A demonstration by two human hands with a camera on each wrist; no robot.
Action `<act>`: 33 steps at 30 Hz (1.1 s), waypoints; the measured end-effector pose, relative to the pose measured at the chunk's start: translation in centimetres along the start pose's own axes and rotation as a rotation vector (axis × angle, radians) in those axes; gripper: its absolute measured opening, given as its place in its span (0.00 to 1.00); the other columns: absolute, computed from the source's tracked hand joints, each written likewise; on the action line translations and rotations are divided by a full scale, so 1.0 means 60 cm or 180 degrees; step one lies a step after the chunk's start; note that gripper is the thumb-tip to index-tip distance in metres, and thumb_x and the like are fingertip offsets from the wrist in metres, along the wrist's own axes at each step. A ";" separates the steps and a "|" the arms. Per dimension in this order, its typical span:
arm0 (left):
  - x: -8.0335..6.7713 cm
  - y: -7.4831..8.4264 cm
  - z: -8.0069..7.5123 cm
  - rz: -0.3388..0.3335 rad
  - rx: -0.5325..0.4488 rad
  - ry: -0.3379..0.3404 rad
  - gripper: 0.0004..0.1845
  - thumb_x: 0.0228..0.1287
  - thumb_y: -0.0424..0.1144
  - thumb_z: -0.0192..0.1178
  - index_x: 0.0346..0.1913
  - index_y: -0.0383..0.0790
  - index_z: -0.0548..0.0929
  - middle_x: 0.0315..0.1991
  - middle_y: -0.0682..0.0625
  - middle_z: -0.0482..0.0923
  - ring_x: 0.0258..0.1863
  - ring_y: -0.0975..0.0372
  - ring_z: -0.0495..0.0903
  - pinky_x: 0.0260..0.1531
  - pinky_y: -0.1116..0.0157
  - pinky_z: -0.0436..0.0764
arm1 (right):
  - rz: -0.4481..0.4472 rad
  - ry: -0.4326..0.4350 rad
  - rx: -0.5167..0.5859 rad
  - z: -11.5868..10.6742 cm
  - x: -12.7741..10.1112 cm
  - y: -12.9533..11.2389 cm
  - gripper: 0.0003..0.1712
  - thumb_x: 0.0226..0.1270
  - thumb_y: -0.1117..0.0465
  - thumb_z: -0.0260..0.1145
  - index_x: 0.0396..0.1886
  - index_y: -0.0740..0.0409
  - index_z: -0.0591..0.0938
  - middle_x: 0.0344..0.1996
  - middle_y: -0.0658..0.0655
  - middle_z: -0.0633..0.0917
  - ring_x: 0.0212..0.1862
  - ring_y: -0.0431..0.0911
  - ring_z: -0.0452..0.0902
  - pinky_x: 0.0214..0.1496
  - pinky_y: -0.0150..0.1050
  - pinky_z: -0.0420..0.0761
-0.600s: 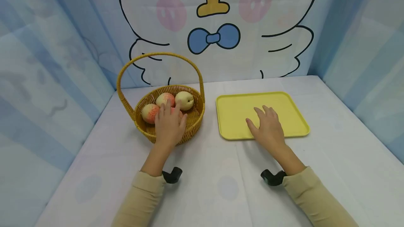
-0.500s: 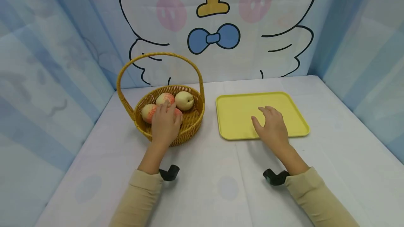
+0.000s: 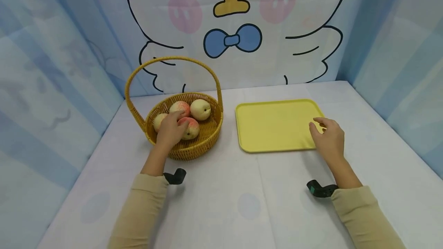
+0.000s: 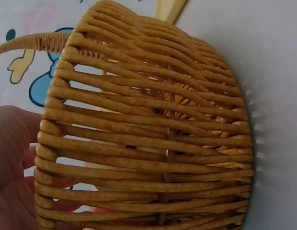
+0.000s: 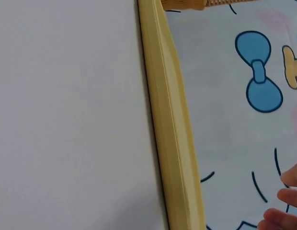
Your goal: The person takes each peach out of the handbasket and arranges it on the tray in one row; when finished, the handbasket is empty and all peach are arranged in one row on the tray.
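Basket [image 3: 198, 147] evidently corralled peaches [image 3: 190, 130]; left hand [image 3: 169, 130] over them, could not tell grip; right hand [image 3: 329, 138], right of basket, fingers parted, empty.

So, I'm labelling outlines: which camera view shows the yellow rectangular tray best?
The head view: it shows the yellow rectangular tray nearly whole from above, its near right corner hidden by the right hand. The right wrist view shows just one side, edge-on; the left wrist view, only a small piece at the top.

We wear tan sleeves [image 3: 138, 212] with wide cuffs [image 3: 353, 199] and angular black wrist devices [image 3: 175, 177], the right bearing a green patch [image 3: 312, 190].
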State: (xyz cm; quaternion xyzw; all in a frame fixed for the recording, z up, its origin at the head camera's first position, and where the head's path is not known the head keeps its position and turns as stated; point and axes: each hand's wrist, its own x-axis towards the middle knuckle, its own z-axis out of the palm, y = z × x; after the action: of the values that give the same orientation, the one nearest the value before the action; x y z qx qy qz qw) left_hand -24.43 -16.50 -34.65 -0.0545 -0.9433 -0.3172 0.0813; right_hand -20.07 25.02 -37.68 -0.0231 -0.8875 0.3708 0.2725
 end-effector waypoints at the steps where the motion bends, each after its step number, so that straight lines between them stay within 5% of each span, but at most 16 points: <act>1: 0.002 -0.001 -0.001 -0.0035 -0.0053 -0.0048 0.24 0.65 0.40 0.52 0.62 0.34 0.69 0.59 0.39 0.69 0.59 0.48 0.65 0.56 0.51 0.66 | 0.0071 0.0016 0.0013 -0.004 0.002 0.007 0.18 0.65 0.63 0.58 0.47 0.72 0.78 0.44 0.72 0.77 0.46 0.63 0.73 0.45 0.55 0.74; 9: 0.017 -0.008 -0.004 -0.0247 -0.0200 -0.0385 0.25 0.67 0.40 0.50 0.65 0.33 0.65 0.60 0.38 0.67 0.61 0.47 0.63 0.57 0.51 0.64 | 0.0725 -0.0073 -0.0015 -0.033 0.012 0.060 0.21 0.66 0.59 0.55 0.52 0.71 0.77 0.49 0.70 0.77 0.52 0.61 0.71 0.51 0.52 0.72; 16: 0.023 -0.007 -0.011 -0.0249 -0.0145 -0.0652 0.26 0.68 0.39 0.48 0.65 0.30 0.64 0.62 0.35 0.64 0.61 0.45 0.62 0.57 0.51 0.64 | 0.1379 -0.0166 -0.0118 -0.050 0.013 0.100 0.23 0.67 0.58 0.53 0.55 0.69 0.75 0.49 0.67 0.78 0.45 0.48 0.71 0.39 0.30 0.70; 20: 0.025 -0.006 -0.018 -0.0316 -0.0191 -0.0816 0.26 0.68 0.38 0.48 0.65 0.29 0.63 0.62 0.34 0.63 0.60 0.45 0.63 0.56 0.51 0.65 | 0.1459 -0.0273 -0.0138 -0.049 0.013 0.112 0.23 0.68 0.58 0.52 0.55 0.71 0.74 0.48 0.68 0.77 0.39 0.42 0.69 0.30 0.23 0.67; 27: 0.031 -0.013 -0.024 -0.0547 -0.0426 -0.0994 0.28 0.65 0.37 0.52 0.65 0.30 0.63 0.63 0.35 0.62 0.61 0.48 0.61 0.58 0.53 0.63 | 0.1499 -0.0373 -0.0140 -0.044 0.009 0.125 0.23 0.69 0.59 0.50 0.56 0.72 0.73 0.50 0.70 0.75 0.49 0.54 0.69 0.29 0.23 0.66; 33: 0.034 -0.017 -0.024 -0.0583 -0.0578 -0.1071 0.32 0.58 0.34 0.58 0.66 0.32 0.63 0.63 0.36 0.62 0.62 0.49 0.60 0.59 0.53 0.62 | 0.1566 -0.0423 -0.0160 -0.040 0.008 0.133 0.21 0.69 0.61 0.50 0.55 0.72 0.74 0.49 0.69 0.75 0.47 0.52 0.70 0.24 0.20 0.66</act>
State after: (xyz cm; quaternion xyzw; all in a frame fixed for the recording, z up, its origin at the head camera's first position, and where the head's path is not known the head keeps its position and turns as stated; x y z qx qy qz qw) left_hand -26.39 -18.07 -33.71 -0.0279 -0.9121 -0.3935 -0.1117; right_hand -20.55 32.49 -41.42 -0.2207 -0.8801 0.4044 0.1145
